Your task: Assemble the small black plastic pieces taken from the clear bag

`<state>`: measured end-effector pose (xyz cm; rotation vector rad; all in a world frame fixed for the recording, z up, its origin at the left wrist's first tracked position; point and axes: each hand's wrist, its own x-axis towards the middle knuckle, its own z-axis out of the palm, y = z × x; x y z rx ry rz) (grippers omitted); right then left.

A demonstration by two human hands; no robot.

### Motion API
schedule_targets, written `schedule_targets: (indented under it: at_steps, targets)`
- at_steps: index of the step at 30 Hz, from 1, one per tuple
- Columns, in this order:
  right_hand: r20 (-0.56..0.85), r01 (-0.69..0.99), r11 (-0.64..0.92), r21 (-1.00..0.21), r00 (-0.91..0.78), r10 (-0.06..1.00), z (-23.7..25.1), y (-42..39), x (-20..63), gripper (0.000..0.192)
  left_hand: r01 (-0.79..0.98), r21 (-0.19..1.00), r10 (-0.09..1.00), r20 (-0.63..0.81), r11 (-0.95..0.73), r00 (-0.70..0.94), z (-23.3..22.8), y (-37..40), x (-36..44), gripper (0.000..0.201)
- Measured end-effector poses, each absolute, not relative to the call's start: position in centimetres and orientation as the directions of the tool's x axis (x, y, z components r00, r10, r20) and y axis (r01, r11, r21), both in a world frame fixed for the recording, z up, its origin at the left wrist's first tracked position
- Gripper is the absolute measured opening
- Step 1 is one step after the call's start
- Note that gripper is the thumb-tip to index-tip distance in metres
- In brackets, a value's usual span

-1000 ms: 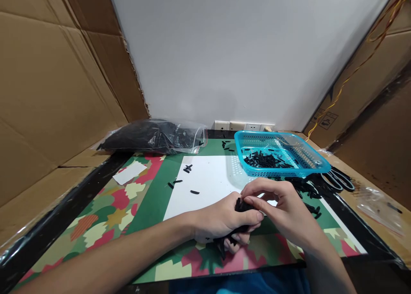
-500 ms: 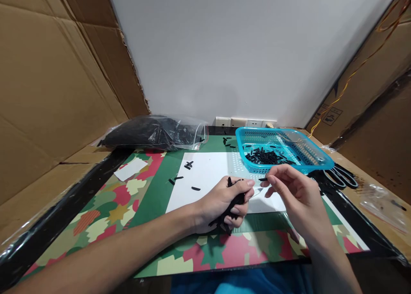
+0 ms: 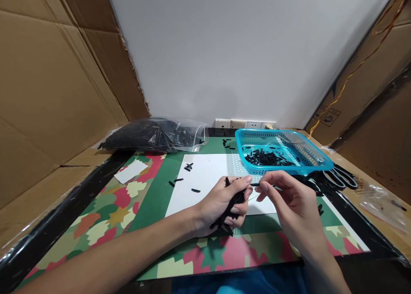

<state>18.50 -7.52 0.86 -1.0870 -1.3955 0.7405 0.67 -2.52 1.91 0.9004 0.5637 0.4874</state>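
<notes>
My left hand (image 3: pixel 226 202) is closed around a bunch of small black strips (image 3: pixel 236 200), whose ends stick out above the thumb and below the palm. Between the thumb and fingers of my right hand (image 3: pixel 287 197) is one short, thin black piece (image 3: pixel 255 184). Its left end is at the tips of my left thumb and forefinger; whether they grip it I cannot tell. Under both hands lies a white sheet (image 3: pixel 208 172), with several loose black pieces (image 3: pixel 195 190) on and beside it.
A blue plastic basket (image 3: pixel 326 163) holding a pile of black pieces (image 3: pixel 265 157) stands at back right, with scissors (image 3: pixel 345 176) beside it. A clear bag of black material (image 3: pixel 150 135) lies at back left. Cardboard walls (image 3: pixel 58 84) flank the table. Power sockets (image 3: pixel 253 124) sit behind.
My right hand has moved slightly left and down, bringing the black piece to my left fingertips. My left hand has stayed nearly in place, still around the bunch.
</notes>
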Motion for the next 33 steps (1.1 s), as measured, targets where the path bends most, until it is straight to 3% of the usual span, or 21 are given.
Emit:
schedule_targets:
  at_steps: [10, 20, 33]
  targets:
    - [0.295, 0.116, 0.289, -0.950, 0.033, 0.955, 0.82, -7.36, 18.58, 0.024, -0.161, 0.848, 0.619, -0.226, 0.506, 0.752, 1.87, -2.50, 0.66, 0.044]
    - [0.308, 0.034, 0.307, -0.951, 0.013, 0.951, 0.87, -7.38, 18.72, 0.011, -0.165, 0.841, 0.611, -0.225, 0.515, 0.759, 2.16, -2.45, 0.55, 0.041]
    - [0.344, 0.160, 0.330, -0.930, 0.069, 0.936, 0.81, -7.17, 18.43, 0.021, -0.176, 0.847, 0.633, -0.221, 0.501, 0.742, 1.92, -2.17, 0.37, 0.043]
